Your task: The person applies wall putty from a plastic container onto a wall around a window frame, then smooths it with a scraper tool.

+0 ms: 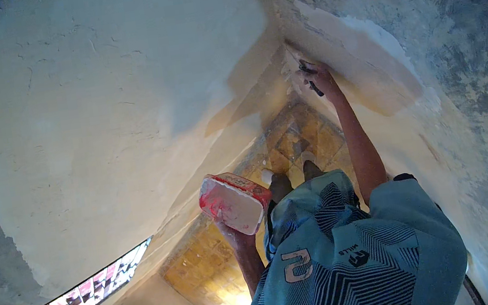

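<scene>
My left hand point(234, 231) grips the lower edge of a red and white plastic tub point(250, 184), held out at waist height. The tub's open mouth faces up and shows a pale paste, with red smears along its left side. Near the corner where two walls meet, my right arm is stretched out ahead. In my right hand point(324, 81) is a black-handled tool that looks like a putty knife point(315, 88), close to the right wall point(371, 81). Its blade is hard to make out, so I cannot tell whether it touches the wall.
The left wall point(97, 129) is coated pale, with small cracks and a grey patch at its far left. Rough grey marks cover much of the right wall. Yellow-brown floor tiles point(201, 268) lie below, around my feet. A barred window point(92, 292) opens at the lower left.
</scene>
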`<state>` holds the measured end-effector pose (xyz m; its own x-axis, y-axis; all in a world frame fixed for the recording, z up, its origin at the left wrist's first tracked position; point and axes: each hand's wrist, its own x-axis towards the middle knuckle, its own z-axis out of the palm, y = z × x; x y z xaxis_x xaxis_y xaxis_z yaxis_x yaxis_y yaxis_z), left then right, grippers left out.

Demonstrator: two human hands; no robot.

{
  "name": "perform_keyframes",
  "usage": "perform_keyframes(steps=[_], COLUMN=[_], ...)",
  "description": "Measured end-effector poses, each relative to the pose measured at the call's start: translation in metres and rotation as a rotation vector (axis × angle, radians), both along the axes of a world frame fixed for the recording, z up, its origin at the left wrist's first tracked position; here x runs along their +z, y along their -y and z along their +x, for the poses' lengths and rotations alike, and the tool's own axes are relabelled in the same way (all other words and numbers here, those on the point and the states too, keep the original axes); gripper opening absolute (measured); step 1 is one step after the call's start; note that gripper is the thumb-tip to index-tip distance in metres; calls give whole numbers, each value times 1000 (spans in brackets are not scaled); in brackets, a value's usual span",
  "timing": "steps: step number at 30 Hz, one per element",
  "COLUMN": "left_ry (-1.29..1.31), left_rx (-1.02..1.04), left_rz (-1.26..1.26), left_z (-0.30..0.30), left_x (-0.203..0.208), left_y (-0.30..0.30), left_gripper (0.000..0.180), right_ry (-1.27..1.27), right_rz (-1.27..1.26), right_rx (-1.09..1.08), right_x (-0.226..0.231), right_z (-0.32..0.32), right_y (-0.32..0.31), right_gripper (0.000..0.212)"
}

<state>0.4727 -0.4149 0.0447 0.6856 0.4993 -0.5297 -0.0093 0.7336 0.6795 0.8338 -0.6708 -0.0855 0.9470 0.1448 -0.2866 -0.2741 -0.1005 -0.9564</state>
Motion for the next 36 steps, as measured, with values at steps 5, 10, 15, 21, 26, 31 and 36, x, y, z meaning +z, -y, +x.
perform_keyframes(steps=[5,10,15,21,26,31,36], left_ry=[-10,-14,-17,-21,-22,3,-3], left_rx=[37,30,28,16,13,-11,-13], left_rz=[-19,-32,-34,-45,-40,-79,-76], left_z=[-9,-6,-11,-7,-8,4,-6], left_x=[-11,-9,-4,-12,-8,-12,-11], left_y=[-1,1,0,-3,-3,0,-18], left_gripper=[69,73,75,75,73,71,72], right_ry=[17,283,274,337,441,317,-28], right_rz=[-180,-291,-171,-364,-490,-190,194], right_rx=[33,-172,-164,-106,-166,-217,-360], right_x=[-12,-31,24,20,16,-48,48], right_z=[17,2,-13,12,4,-15,-75], right_y=[5,-5,-19,0,-6,12,-56], right_gripper=[23,29,32,33,33,42,58])
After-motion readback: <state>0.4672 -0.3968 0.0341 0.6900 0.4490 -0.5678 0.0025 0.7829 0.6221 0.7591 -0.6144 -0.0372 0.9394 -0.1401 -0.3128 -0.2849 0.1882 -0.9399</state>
